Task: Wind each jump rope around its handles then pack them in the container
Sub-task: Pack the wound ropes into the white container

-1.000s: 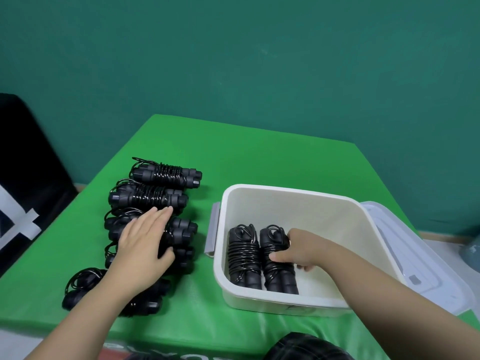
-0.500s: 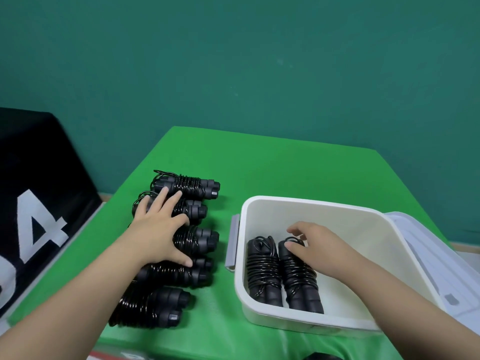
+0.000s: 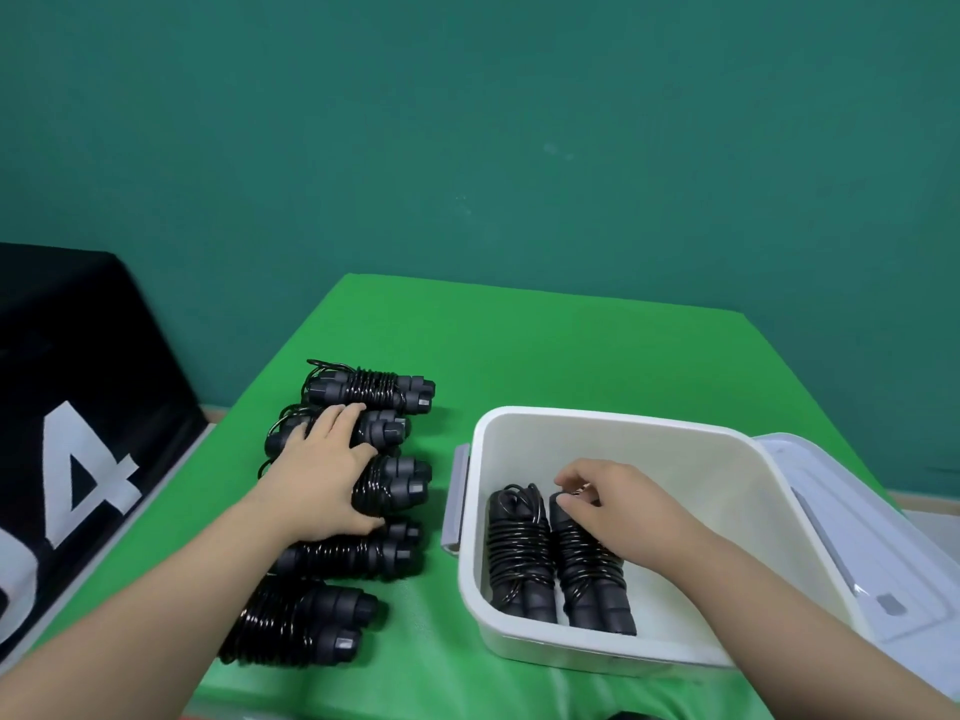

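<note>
our left hand [image 3: 324, 478] grips a wound jump rope [image 3: 387, 483] on the counter [image 3: 571, 356]; right hand [image 3: 618, 498] pinches one rope [image 3: 592, 569] inside the container [image 3: 613, 426].

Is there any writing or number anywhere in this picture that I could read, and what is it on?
"4": a large white digit on the black panel left of the green table.
A second white digit before it is cut off by the picture's edge; it cannot be read.
The white container, its lid and the wound jump ropes show no readable text.
</note>
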`<act>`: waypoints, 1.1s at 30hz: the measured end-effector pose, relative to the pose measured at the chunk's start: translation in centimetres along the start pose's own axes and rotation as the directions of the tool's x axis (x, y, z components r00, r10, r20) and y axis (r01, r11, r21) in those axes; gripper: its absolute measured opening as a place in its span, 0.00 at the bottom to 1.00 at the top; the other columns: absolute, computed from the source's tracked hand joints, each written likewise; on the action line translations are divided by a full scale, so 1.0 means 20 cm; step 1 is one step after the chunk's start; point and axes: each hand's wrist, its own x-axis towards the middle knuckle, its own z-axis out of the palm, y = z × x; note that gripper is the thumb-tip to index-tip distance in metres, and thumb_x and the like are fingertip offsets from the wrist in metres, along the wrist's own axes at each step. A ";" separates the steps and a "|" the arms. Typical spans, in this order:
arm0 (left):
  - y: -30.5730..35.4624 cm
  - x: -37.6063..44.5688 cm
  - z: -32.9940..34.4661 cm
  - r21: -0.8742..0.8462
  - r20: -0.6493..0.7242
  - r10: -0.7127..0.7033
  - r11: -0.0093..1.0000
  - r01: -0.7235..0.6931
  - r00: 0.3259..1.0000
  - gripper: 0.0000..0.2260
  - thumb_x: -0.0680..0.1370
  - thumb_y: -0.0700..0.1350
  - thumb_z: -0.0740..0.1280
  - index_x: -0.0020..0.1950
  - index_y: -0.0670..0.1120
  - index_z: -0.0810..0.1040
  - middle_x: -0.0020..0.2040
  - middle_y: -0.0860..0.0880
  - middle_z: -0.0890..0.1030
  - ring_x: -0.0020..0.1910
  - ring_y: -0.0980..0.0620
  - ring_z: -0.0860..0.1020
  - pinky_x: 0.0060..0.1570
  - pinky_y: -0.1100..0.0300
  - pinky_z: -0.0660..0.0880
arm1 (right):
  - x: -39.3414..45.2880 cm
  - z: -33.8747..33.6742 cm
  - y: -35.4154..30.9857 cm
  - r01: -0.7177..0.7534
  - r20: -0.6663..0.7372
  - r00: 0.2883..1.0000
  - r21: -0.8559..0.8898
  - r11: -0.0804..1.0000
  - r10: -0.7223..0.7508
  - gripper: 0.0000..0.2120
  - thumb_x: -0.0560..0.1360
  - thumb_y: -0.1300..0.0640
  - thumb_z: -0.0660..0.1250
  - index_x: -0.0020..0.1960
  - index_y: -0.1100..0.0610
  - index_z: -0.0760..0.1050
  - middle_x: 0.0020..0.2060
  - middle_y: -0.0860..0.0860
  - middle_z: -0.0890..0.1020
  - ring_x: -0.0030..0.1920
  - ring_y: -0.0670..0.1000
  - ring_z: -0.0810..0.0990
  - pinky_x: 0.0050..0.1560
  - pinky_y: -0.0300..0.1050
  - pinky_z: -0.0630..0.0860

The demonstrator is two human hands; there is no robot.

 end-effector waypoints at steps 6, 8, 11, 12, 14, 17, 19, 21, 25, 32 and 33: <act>0.02 -0.12 -0.01 -0.216 -0.333 0.005 0.973 -0.081 0.943 0.32 0.61 0.67 0.66 0.57 0.48 0.77 0.72 0.39 0.60 0.72 0.38 0.60 0.66 0.38 0.66 | -0.06 -0.06 -0.03 0.044 -0.122 0.992 0.112 0.993 -0.031 0.10 0.79 0.54 0.62 0.59 0.51 0.76 0.49 0.41 0.79 0.47 0.39 0.76 0.46 0.27 0.68; 0.07 -0.16 -0.08 -0.239 -0.466 0.017 0.960 -0.144 0.885 0.30 0.62 0.65 0.64 0.57 0.48 0.77 0.72 0.38 0.60 0.72 0.36 0.60 0.66 0.37 0.65 | -0.07 -0.07 -0.05 0.075 -0.160 0.986 0.176 0.981 -0.047 0.08 0.79 0.54 0.63 0.57 0.49 0.77 0.46 0.39 0.79 0.46 0.37 0.76 0.44 0.25 0.68; 0.16 -0.17 -0.24 -0.187 -0.641 0.100 0.941 -0.282 0.761 0.28 0.64 0.61 0.68 0.57 0.45 0.76 0.72 0.36 0.59 0.72 0.34 0.59 0.66 0.36 0.63 | -0.07 -0.10 -0.11 0.141 -0.179 0.979 0.257 0.956 -0.096 0.05 0.80 0.51 0.62 0.52 0.46 0.76 0.45 0.38 0.80 0.46 0.38 0.78 0.46 0.28 0.71; 0.19 -0.17 -0.30 -0.151 -0.680 0.143 0.933 -0.328 0.719 0.27 0.64 0.59 0.70 0.56 0.44 0.77 0.72 0.35 0.59 0.72 0.34 0.59 0.66 0.36 0.62 | -0.07 -0.12 -0.13 0.160 -0.180 0.977 0.282 0.946 -0.112 0.06 0.80 0.49 0.60 0.51 0.46 0.76 0.45 0.39 0.81 0.46 0.39 0.79 0.48 0.32 0.73; 0.27 -0.15 -0.40 -0.081 -0.721 0.232 0.907 -0.412 0.653 0.26 0.66 0.59 0.72 0.54 0.42 0.79 0.72 0.35 0.59 0.72 0.34 0.58 0.67 0.36 0.62 | -0.08 -0.15 -0.18 0.180 -0.193 0.976 0.429 0.885 -0.105 0.12 0.81 0.47 0.54 0.50 0.48 0.76 0.45 0.43 0.82 0.45 0.42 0.80 0.50 0.43 0.76; 0.42 -0.14 -0.48 0.020 -0.709 0.360 0.869 -0.494 0.606 0.26 0.65 0.59 0.74 0.54 0.42 0.78 0.73 0.36 0.58 0.74 0.36 0.57 0.67 0.35 0.61 | -0.08 -0.22 -0.19 0.144 -0.189 0.982 0.765 0.628 0.005 0.21 0.81 0.44 0.48 0.50 0.52 0.77 0.42 0.50 0.84 0.38 0.48 0.81 0.45 0.47 0.76; 0.53 -0.12 -0.48 0.082 -0.671 0.435 0.848 -0.523 0.600 0.28 0.65 0.60 0.74 0.56 0.43 0.79 0.74 0.38 0.57 0.74 0.37 0.55 0.69 0.35 0.58 | -0.09 -0.27 -0.17 0.103 -0.147 0.988 0.859 0.501 0.050 0.25 0.77 0.39 0.50 0.50 0.55 0.79 0.40 0.53 0.85 0.39 0.50 0.81 0.44 0.47 0.76; 0.64 -0.10 -0.46 0.120 -0.639 0.499 0.816 -0.565 0.585 0.31 0.64 0.62 0.74 0.59 0.45 0.76 0.74 0.38 0.57 0.75 0.38 0.54 0.70 0.36 0.57 | -0.12 -0.31 -0.13 0.035 -0.069 0.995 0.921 0.389 0.075 0.27 0.70 0.36 0.57 0.51 0.57 0.79 0.45 0.55 0.85 0.44 0.53 0.82 0.46 0.47 0.79; 0.79 -0.04 -0.46 0.116 -0.628 0.551 0.765 -0.634 0.550 0.32 0.63 0.61 0.74 0.60 0.48 0.72 0.75 0.38 0.56 0.75 0.38 0.54 0.70 0.38 0.59 | -0.19 -0.37 -0.03 -0.080 0.069 0.995 0.979 0.187 0.065 0.29 0.67 0.40 0.66 0.59 0.60 0.77 0.54 0.59 0.82 0.57 0.59 0.79 0.64 0.56 0.72; 0.91 0.08 -0.40 0.194 -0.563 0.638 0.720 -0.667 0.525 0.27 0.56 0.44 0.76 0.52 0.54 0.71 0.76 0.45 0.54 0.75 0.43 0.53 0.71 0.43 0.52 | -0.27 -0.41 0.17 0.028 -0.050 0.997 0.954 0.299 0.065 0.32 0.64 0.61 0.65 0.69 0.56 0.69 0.52 0.59 0.81 0.50 0.57 0.80 0.52 0.52 0.74; 0.92 0.07 -0.38 0.198 -0.556 0.635 0.728 -0.656 0.536 0.29 0.55 0.43 0.76 0.52 0.55 0.71 0.76 0.45 0.56 0.74 0.43 0.55 0.70 0.44 0.54 | -0.27 -0.41 0.19 0.033 -0.064 0.994 0.945 0.325 0.086 0.35 0.62 0.62 0.65 0.70 0.55 0.67 0.50 0.58 0.81 0.46 0.55 0.79 0.48 0.51 0.73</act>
